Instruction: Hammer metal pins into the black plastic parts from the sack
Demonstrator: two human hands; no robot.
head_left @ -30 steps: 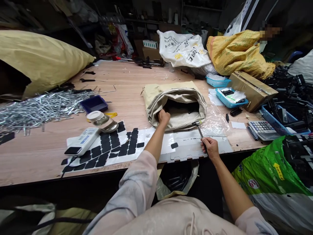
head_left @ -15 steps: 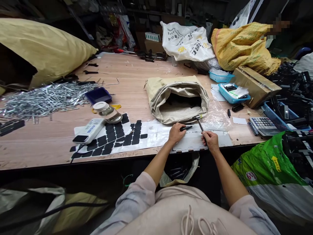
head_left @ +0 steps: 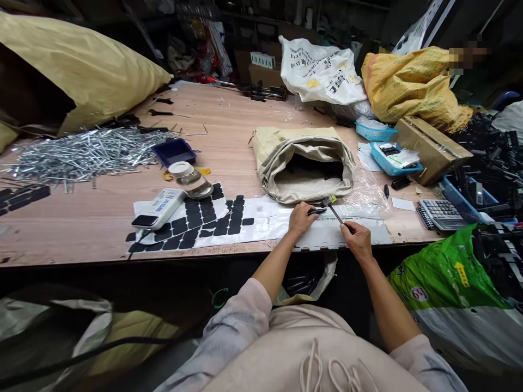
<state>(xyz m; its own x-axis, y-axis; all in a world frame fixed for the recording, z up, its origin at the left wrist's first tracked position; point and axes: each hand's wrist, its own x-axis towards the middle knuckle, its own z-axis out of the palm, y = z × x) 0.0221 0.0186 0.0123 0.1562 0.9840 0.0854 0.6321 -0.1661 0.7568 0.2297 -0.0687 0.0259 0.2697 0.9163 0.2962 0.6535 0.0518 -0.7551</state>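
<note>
My left hand [head_left: 301, 219] is closed on a slim black part [head_left: 316, 211], holding it low over the white sheet [head_left: 265, 220] at the table's front edge. In my closed right hand [head_left: 358, 240] is the handle of a small hammer [head_left: 337, 216]. The hammer's head, with a yellow-green end, is at the tip of the black part; whether they touch I cannot tell. Just behind both hands lies an open beige sack [head_left: 302, 191], its mouth facing me and its inside mostly dark.
To the left are a heap of metal pins [head_left: 90, 155], a dark blue tray [head_left: 174, 153], a lidded jar [head_left: 192, 182] and a white boxy device [head_left: 160, 208]. On the right stand a calculator [head_left: 443, 213], blue baskets [head_left: 395, 159] and a green bag [head_left: 441, 272].
The hammer has tilted, its head swinging down and left towards the black part's tip. My left hand still holds the part. The whole view has shifted slightly.
</note>
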